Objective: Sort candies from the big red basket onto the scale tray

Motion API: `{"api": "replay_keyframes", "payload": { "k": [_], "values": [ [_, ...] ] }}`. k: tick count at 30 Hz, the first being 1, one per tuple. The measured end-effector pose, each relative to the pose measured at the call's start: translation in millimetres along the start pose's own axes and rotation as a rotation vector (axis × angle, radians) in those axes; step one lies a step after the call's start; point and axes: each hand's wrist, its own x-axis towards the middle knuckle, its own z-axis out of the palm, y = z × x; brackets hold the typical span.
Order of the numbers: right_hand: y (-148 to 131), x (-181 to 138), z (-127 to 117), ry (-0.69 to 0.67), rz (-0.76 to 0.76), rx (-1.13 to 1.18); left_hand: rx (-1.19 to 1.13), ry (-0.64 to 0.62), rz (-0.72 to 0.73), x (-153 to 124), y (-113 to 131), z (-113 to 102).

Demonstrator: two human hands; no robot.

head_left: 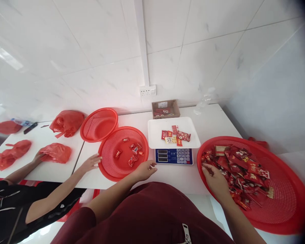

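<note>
Left of frame: co-worker's one hand (pixel 39 156) was on a red bag (pixel 56 152), the other (pixel 90 163) at the rim of the basket left of centre (pixel 109 152), which held a few wrapped packets (pixel 132 160). Bottom centre: wearer's left hand (pixel 144 170) was between that basket and the scale (pixel 174 156), fingers loosely bent, part open, nothing visible in them. Right of centre: the scale's white tray (pixel 160 124) carried several packets (pixel 183 135); display unreadable. Lower right: wearer's right hand (pixel 217 181) was over the left side of the big basket (pixel 284 196), fingers curled toward the thumb; couldn't tell if they had a packet. Main heap of packets (pixel 252 166) lay in there. Step, my read: picking from heap to make up a weighed lot. Next move called for a light pinch, lift clear of the rim, gentle drop on the tray.
</note>
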Motion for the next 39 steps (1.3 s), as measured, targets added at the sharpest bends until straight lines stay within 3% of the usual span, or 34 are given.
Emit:
{"api": "replay_keyframes", "payload": {
  "k": [10,13,16,21,23,26,29,32,35,39],
  "values": [
    [-24.6,23.3,26.0,0.113,-0.395,-0.092,0.139,-0.075,-0.019,-3.0,-9.7,-4.4],
    [-43.1,38.9,45.6,0.097,-0.478,-0.181,0.171,-0.048,-0.033,-6.5,-13.5,-9.5],
    [-63.1,56.7,66.5,0.046,-0.460,-0.319,0.260,0.055,-0.003,-4.5,-23.7,-19.6],
    [-94.5,85.9,91.6,-0.035,-0.330,-0.493,0.517,0.530,0.043,14.6,-55.7,-67.1],
    [-104.4,95.8,98.7,-0.078,-0.315,-0.541,0.594,0.699,-0.043,22.7,-66.9,-97.7],
    [-113.6,106.4,107.8,-0.140,-0.364,-0.610,0.657,0.835,-0.262,29.6,-79.6,-145.0],
    [-114.9,110.4,114.8,-0.174,-0.452,-0.659,0.629,0.838,-0.466,31.4,-91.4,-180.9],
    [-110.5,109.3,117.1,-0.167,-0.548,-0.674,0.532,0.757,-0.603,32.6,-103.7,-199.3],
    [-106.1,107.1,113.6,-0.112,-0.641,-0.662,0.507,0.723,-0.596,35.5,-111.6,-203.6],
    [-104.9,108.9,105.4,-0.053,-0.677,-0.559,0.563,0.733,-0.461,40.4,-108.5,-194.9]
  ]
}}
